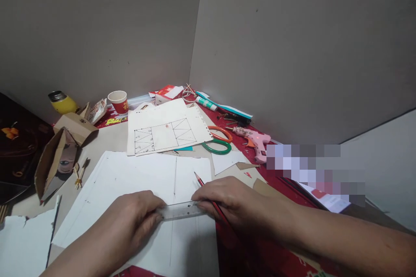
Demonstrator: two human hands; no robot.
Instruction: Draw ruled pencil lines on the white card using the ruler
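A clear ruler (179, 210) lies crosswise over a large white sheet (139, 177). My left hand (134, 216) pinches its left end between thumb and fingers. At the other end, my right hand (224, 201) grips the ruler while also keeping a red and black pencil (202, 182) tucked along its fingers, tip pointing up and left. Thin pencil lines run lengthwise on the sheet, above and below the ruler. Beyond it rests a smaller paper with a drawn diagram (162, 127) of boxes and triangles.
Scissors (221, 146) with orange and green handles and a pink glue gun (258, 143) lie at the right. A paper cup (118, 102), a yellow bottle (63, 102) and cut cardboard (76, 127) stand back left. Grey walls (195, 30) close off the far side.
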